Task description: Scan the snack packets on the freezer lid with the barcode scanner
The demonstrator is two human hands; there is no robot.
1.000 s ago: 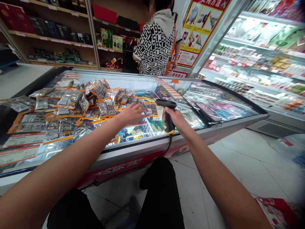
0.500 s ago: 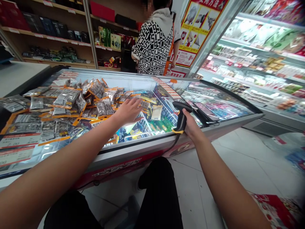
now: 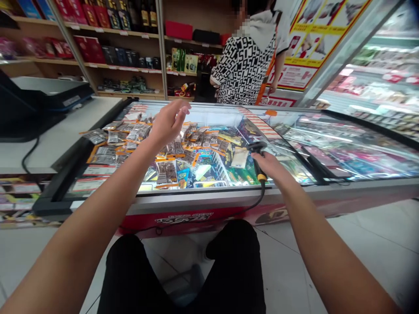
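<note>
My left hand [image 3: 170, 121] is raised over the pile of small clear packets with orange edges [image 3: 134, 133] on the chest freezer's glass top. Its fingers are loosely bent and partly hidden, with nothing visible in them. My right hand [image 3: 269, 165] is closed around the handle of a black and yellow barcode scanner [image 3: 258, 159], held near the front edge of the freezer [image 3: 196, 198]. The scanner's cable hangs down along the freezer's front. One packet [image 3: 166, 172] lies near the front edge, apart from most of the pile. Colourful packages show through the glass below.
A weighing scale [image 3: 49, 87] stands on the counter [image 3: 19, 152] at left. Behind the freezer, a person in a patterned top [image 3: 245, 65] stands by shelves [image 3: 131, 67] of boxes and bottles. A refrigerated display [image 3: 386, 78] rises at right.
My left hand has lifted and moved left, its fingers bending from a flat spread. The scanner stays in my right hand, turned. The view has swung left, bringing the scale into sight.
</note>
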